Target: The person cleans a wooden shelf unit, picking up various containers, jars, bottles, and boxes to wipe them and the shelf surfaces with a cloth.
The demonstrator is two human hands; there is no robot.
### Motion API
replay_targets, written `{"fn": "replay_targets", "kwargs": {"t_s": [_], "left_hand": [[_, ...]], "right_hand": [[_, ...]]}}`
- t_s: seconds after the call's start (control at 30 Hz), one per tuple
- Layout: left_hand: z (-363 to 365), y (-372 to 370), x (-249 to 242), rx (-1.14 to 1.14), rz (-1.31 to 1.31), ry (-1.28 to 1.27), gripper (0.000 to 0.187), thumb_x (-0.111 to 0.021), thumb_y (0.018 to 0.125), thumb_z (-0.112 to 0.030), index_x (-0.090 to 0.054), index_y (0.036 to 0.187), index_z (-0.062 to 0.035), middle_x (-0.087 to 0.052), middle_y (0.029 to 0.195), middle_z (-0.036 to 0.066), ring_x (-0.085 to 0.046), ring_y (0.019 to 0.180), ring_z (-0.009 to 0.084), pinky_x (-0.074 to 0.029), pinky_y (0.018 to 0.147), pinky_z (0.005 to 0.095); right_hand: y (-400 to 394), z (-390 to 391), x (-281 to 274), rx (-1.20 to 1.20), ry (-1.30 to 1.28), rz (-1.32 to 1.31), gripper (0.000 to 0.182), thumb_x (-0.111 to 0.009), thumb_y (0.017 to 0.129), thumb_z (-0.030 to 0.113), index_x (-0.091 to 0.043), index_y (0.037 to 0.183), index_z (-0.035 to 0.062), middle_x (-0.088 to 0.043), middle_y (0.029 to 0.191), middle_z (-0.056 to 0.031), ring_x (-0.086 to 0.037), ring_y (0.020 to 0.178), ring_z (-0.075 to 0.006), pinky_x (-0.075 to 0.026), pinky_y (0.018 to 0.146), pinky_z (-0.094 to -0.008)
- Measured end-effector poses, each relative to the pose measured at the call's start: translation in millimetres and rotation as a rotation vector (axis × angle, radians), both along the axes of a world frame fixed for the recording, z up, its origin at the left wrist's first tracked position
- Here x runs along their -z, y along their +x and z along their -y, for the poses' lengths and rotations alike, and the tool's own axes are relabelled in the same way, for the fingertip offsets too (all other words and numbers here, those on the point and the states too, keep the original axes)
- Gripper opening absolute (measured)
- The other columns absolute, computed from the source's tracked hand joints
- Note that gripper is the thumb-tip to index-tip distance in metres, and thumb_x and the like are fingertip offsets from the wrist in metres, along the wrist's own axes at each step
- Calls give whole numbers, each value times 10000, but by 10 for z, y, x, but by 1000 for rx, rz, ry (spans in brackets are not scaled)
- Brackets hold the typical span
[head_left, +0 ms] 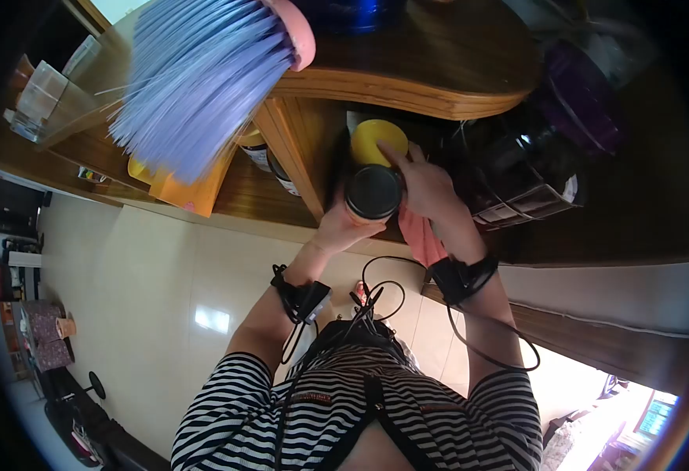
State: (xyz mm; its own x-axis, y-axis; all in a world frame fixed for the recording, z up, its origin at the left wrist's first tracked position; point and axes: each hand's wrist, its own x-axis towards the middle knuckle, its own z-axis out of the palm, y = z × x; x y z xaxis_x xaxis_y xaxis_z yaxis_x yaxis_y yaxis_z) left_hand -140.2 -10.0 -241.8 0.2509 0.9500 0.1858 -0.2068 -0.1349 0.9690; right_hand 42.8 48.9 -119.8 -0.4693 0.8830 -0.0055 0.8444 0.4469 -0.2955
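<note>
A jar with a black lid (pixel 373 193) is held upright in my left hand (pixel 340 227), whose fingers wrap round its lower side at the cabinet's front. Just behind the jar stands a container with a yellow lid (pixel 379 142) inside the cabinet compartment. My right hand (pixel 429 188) reaches in from the right, its fingers at the yellow lid's right edge. A pink cloth (pixel 421 237) hangs beneath my right hand, which appears to hold it.
A wooden counter (pixel 407 90) overhangs the compartment. Blue broom bristles (pixel 203 86) stick out at the upper left, above an orange packet (pixel 195 188). A large dark glass container (pixel 521 169) and a purple item (pixel 584 102) stand right. Black cables hang from both wrists.
</note>
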Motion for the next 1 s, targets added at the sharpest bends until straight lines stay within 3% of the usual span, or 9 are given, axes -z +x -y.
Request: {"fn": "replay_targets", "kwargs": {"t_s": [0.07,0.13,0.3,0.43,0.5,0.57,0.7,0.8,1.0], "left_hand": [[-7,73,8,-102,-31,-42,1139,-907,682,-135,-130,1508,-25,-454,1452,137,-498,1320,247,-395,1111,379],[-11,116,-27,-377,-289,19,989,-862,749,-127,-177,1456,-43,-526,1391,114,-529,1292,204,-403,1095,381],[-40,161,183,-362,-303,103,1090,-816,799,-125,33,1478,-37,-493,1405,167,-528,1301,256,-398,1094,384],[156,226,-201,-479,-355,167,985,-779,818,-85,-55,1477,18,-451,1403,191,-499,1297,287,-376,1101,404],[270,291,-234,-572,-459,281,943,-769,823,-76,-94,1472,32,-444,1395,197,-501,1279,294,-378,1096,405],[465,394,-191,-855,-625,410,807,-773,809,-131,-297,1437,45,-485,1278,262,-548,1174,415,-433,1035,440],[687,358,-333,-674,-747,370,608,-733,840,-92,-431,1360,2,-530,1157,225,-588,1061,380,-485,932,429],[643,382,-342,-491,-463,212,340,-664,882,-30,-564,1207,-39,-577,979,138,-589,867,285,-497,772,377],[617,286,-264,-536,-592,192,386,-653,888,-61,-541,1257,-36,-555,1073,155,-577,911,278,-498,789,369]], "right_hand": [[-38,-176,95,-11,-29,-28,772,-642,856,133,-323,1532,330,-453,1400,-233,-662,1011,-413,-566,819,-465],[-74,-321,105,-23,-52,-54,763,-652,869,184,-312,1534,342,-446,1400,-244,-666,993,-424,-567,815,-480],[-112,-566,106,-87,-90,-24,769,-577,916,102,-224,1566,314,-481,1336,-247,-623,1074,-419,-534,849,-468],[-88,-576,232,-68,-82,-16,795,-576,919,93,-171,1581,267,-462,1379,-263,-607,1099,-435,-521,882,-469],[-14,-616,480,-109,61,-248,837,-595,907,96,-114,1587,182,-430,1427,-281,-595,1119,-442,-513,902,-466],[-29,-495,377,-52,55,-239,854,-605,900,98,-97,1584,148,-441,1420,-286,-603,1105,-446,-517,895,-465],[-94,-299,315,125,38,-301,872,-621,886,109,-86,1575,116,-494,1375,-288,-627,1055,-455,-533,860,-478],[-110,-166,294,201,56,-356,832,-632,865,104,-161,1552,108,-529,1344,-277,-636,1026,-466,-542,845,-492],[-141,225,730,350,179,-413,778,-710,780,121,-338,1460,67,-483,1420,-192,-522,1235,-427,-505,965,-486]]}}
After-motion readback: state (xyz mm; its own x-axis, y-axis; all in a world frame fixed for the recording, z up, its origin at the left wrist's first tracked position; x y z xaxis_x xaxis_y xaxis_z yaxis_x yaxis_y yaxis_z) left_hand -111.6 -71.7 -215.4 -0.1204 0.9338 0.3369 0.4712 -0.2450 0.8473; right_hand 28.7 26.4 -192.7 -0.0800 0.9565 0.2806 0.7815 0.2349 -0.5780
